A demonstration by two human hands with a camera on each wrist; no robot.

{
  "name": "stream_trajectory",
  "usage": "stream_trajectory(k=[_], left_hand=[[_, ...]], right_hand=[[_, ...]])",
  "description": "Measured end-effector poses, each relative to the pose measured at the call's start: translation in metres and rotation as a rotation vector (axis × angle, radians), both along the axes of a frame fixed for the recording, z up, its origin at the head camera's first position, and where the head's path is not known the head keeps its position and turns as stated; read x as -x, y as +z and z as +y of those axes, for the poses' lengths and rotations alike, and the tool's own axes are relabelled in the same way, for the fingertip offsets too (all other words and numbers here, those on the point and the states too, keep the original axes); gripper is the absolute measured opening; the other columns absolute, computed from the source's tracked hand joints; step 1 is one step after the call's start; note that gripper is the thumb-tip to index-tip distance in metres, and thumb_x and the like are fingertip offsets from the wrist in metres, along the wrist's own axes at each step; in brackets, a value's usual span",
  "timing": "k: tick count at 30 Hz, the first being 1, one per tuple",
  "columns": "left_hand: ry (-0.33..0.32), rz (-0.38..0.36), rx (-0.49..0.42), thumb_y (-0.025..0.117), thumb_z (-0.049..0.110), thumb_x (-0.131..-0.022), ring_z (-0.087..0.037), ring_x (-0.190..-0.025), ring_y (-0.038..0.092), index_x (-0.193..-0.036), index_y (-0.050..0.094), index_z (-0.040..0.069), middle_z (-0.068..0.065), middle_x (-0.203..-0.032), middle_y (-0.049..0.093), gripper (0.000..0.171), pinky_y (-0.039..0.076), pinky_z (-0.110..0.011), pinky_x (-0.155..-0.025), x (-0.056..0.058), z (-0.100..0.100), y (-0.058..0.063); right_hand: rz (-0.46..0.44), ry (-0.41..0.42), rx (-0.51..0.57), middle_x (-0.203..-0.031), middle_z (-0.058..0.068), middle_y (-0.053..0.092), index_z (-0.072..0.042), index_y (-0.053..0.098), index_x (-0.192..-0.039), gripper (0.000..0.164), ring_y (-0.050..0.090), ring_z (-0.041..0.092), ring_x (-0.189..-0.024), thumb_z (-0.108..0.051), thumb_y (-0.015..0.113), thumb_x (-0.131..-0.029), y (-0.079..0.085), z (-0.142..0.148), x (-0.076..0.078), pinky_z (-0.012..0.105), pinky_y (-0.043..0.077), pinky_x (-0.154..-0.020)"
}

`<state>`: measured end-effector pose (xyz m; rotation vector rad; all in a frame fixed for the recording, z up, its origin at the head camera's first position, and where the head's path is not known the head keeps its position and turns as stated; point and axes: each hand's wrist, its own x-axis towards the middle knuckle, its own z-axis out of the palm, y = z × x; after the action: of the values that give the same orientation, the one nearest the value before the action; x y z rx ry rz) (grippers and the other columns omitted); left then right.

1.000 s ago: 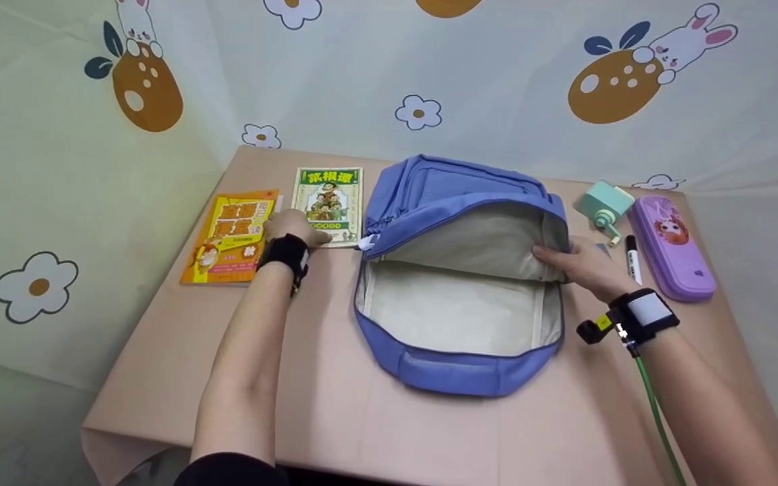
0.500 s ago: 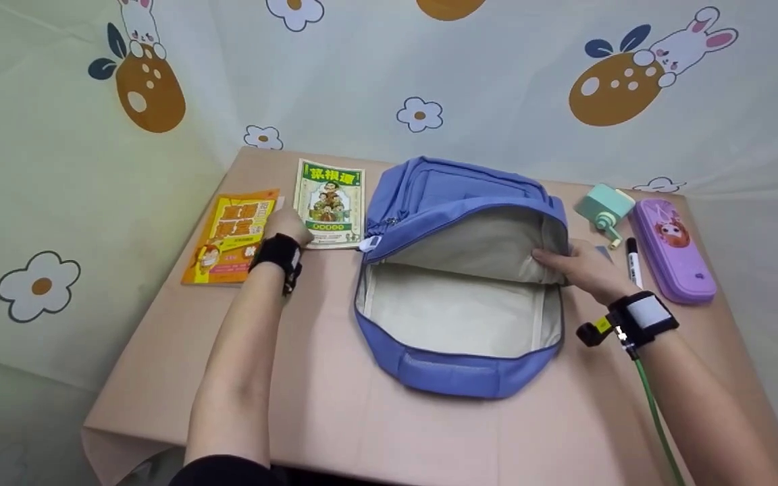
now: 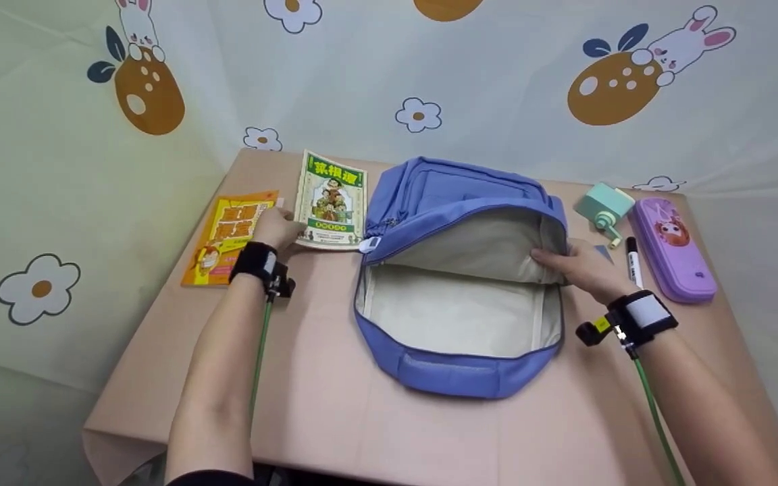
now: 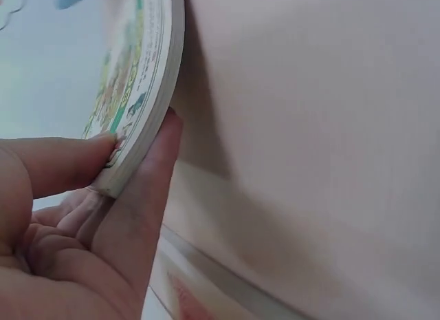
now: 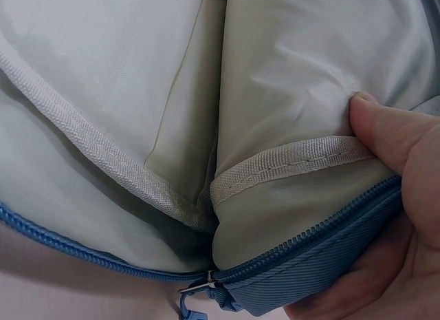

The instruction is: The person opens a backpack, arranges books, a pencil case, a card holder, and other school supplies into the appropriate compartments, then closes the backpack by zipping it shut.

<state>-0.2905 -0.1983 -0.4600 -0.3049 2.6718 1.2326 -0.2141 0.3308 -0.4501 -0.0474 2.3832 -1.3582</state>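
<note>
My left hand (image 3: 279,228) pinches the lower left corner of a green and cream book (image 3: 331,202). In the left wrist view the thumb lies on the cover of the book (image 4: 141,93), a finger runs under it, and its pages bend upward off the table. With my right hand (image 3: 585,266) I grip the edge of the opened flap of a blue backpack (image 3: 456,374), thumb on the pale lining. The right wrist view shows the flap's zipper (image 5: 316,237) passing across that hand's palm. The backpack's main compartment gapes toward me, its cream lining showing.
An orange book (image 3: 217,260) lies left of the left hand, partly covered by it. Right of the backpack are a mint-green crank pencil sharpener (image 3: 605,202), a black-and-white marker (image 3: 634,262) and a purple pencil case (image 3: 674,250). A patterned cloth (image 3: 483,88) hangs behind the table.
The left hand has shifted slightly left and turned, taking hold of the green book's corner. The book has tilted up from the table. My right hand and the backpack stay as they were.
</note>
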Motion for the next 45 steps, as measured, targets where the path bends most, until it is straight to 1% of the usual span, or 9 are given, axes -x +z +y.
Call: stream_trajectory(k=[6, 10, 16, 23, 27, 36, 40, 42, 45], left_hand=[[0.1, 0.024, -0.279, 0.06, 0.013, -0.099, -0.025, -0.1, 0.062, -0.138, 0.056, -0.01, -0.022, -0.127, 0.064, 0.045, 0.051, -0.038, -0.092, -0.003, -0.01, -0.001], [0.174, 0.031, -0.456, 0.062, 0.012, -0.099, -0.022, -0.107, 0.062, -0.141, 0.054, -0.008, -0.021, -0.131, 0.062, 0.047, 0.052, -0.031, -0.094, -0.008, -0.013, 0.007], [0.14, -0.005, -0.595, 0.063, 0.012, -0.102, -0.022, -0.105, 0.069, -0.142, 0.053, -0.007, -0.023, -0.131, 0.063, 0.046, 0.055, -0.032, -0.093, -0.02, -0.017, 0.024], [0.126, -0.072, -0.769, 0.066, 0.017, -0.101, -0.023, -0.104, 0.072, -0.145, 0.052, -0.001, -0.018, -0.128, 0.065, 0.049, 0.057, -0.033, -0.089, -0.04, -0.021, 0.051], [0.017, -0.047, -0.837, 0.068, 0.016, -0.1, -0.028, -0.107, 0.071, -0.142, 0.054, -0.002, -0.022, -0.129, 0.064, 0.049, 0.056, -0.036, -0.09, -0.056, -0.013, 0.071], [-0.393, -0.07, -0.856, 0.068, 0.006, -0.098, -0.037, -0.107, 0.07, -0.136, 0.057, -0.008, -0.028, -0.124, 0.066, 0.042, 0.056, -0.044, -0.09, -0.1, 0.041, 0.106], [-0.562, -0.168, -0.791, 0.068, 0.01, -0.098, -0.036, -0.103, 0.072, -0.133, 0.06, -0.003, -0.023, -0.12, 0.07, 0.038, 0.058, -0.044, -0.088, -0.123, 0.066, 0.108], [-0.64, -0.215, -0.758, 0.069, 0.011, -0.097, -0.035, -0.1, 0.073, -0.129, 0.063, -0.001, -0.021, -0.116, 0.072, 0.035, 0.06, -0.042, -0.084, -0.133, 0.078, 0.103], [-0.714, -0.287, -0.724, 0.071, 0.01, -0.095, -0.032, -0.095, 0.074, -0.125, 0.066, 0.0, -0.02, -0.111, 0.074, 0.032, 0.061, -0.038, -0.079, -0.146, 0.091, 0.088]], right_hand=[[0.008, 0.007, -0.008, -0.15, 0.026, 0.045, 0.004, 0.035, -0.155, 0.078, 0.044, 0.038, -0.135, -0.048, 0.061, -0.101, -0.003, 0.0, 0.002, 0.055, 0.039, -0.109], [0.0, 0.003, -0.007, -0.15, 0.028, 0.045, 0.004, 0.034, -0.155, 0.078, 0.045, 0.04, -0.135, -0.047, 0.06, -0.101, 0.003, -0.003, -0.002, 0.056, 0.039, -0.109], [-0.013, -0.005, 0.002, -0.149, 0.029, 0.046, 0.006, 0.037, -0.153, 0.073, 0.046, 0.042, -0.134, -0.043, 0.059, -0.103, 0.008, -0.004, -0.005, 0.057, 0.038, -0.109], [0.009, -0.004, -0.001, -0.145, 0.025, 0.051, 0.003, 0.041, -0.151, 0.08, 0.05, 0.038, -0.13, -0.052, 0.063, -0.098, 0.002, -0.001, -0.003, 0.055, 0.043, -0.106], [0.023, -0.008, -0.014, -0.14, 0.024, 0.055, 0.001, 0.045, -0.149, 0.078, 0.054, 0.037, -0.125, -0.055, 0.063, -0.097, 0.002, -0.001, -0.003, 0.052, 0.047, -0.101], [0.03, -0.007, -0.018, -0.138, 0.024, 0.056, 0.004, 0.046, -0.146, 0.077, 0.056, 0.032, -0.119, -0.055, 0.061, -0.099, 0.001, -0.001, -0.002, 0.046, 0.05, -0.096], [0.085, -0.018, 0.019, -0.124, 0.016, 0.065, 0.002, 0.055, -0.138, 0.056, 0.062, 0.022, -0.103, -0.039, 0.064, -0.101, 0.0, 0.0, -0.002, 0.039, 0.054, -0.087], [0.112, -0.041, 0.069, -0.108, 0.011, 0.069, 0.003, 0.06, -0.128, 0.038, 0.064, 0.017, -0.088, -0.023, 0.065, -0.101, 0.0, -0.001, -0.003, 0.034, 0.056, -0.078], [0.106, -0.066, 0.103, -0.092, 0.008, 0.07, 0.001, 0.061, -0.116, 0.028, 0.067, 0.014, -0.074, -0.022, 0.065, -0.101, 0.003, -0.004, -0.006, 0.03, 0.058, -0.068]])
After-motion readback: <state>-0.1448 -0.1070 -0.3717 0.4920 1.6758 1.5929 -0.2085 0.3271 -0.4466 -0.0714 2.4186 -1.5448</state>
